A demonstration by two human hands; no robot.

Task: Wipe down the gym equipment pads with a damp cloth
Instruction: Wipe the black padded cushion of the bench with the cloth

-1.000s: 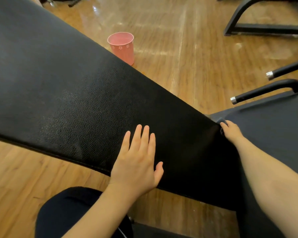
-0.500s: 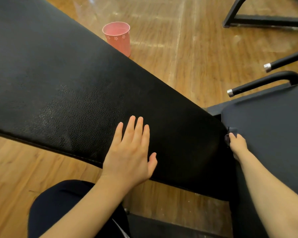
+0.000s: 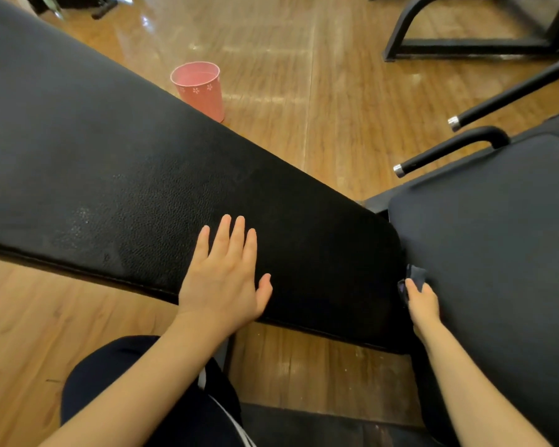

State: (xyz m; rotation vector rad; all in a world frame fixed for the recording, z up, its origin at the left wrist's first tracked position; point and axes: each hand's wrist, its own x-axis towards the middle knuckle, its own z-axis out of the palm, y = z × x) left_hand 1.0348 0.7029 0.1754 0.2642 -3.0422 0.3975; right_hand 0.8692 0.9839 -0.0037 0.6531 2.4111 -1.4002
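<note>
A long black leather-textured back pad [image 3: 117, 175] runs from upper left to centre right. My left hand [image 3: 225, 279] rests flat on it near its front edge, fingers straight and spread. A dark seat pad [image 3: 497, 240] lies to the right. My right hand [image 3: 421, 301] holds a small dark blue cloth [image 3: 412, 275] in the narrow gap between the two pads. Most of the cloth is hidden by my fingers and the gap.
A pink cup-shaped bucket [image 3: 200, 88] stands on the wooden floor [image 3: 336, 91] behind the back pad. Two black handles with chrome tips [image 3: 446, 150] jut out beside the seat. Another machine's black frame [image 3: 465, 46] stands at the top right. My dark-trousered knee [image 3: 117, 382] is below.
My right hand with the cloth has slid down the gap between the pads towards me. My left hand has stayed flat on the back pad.
</note>
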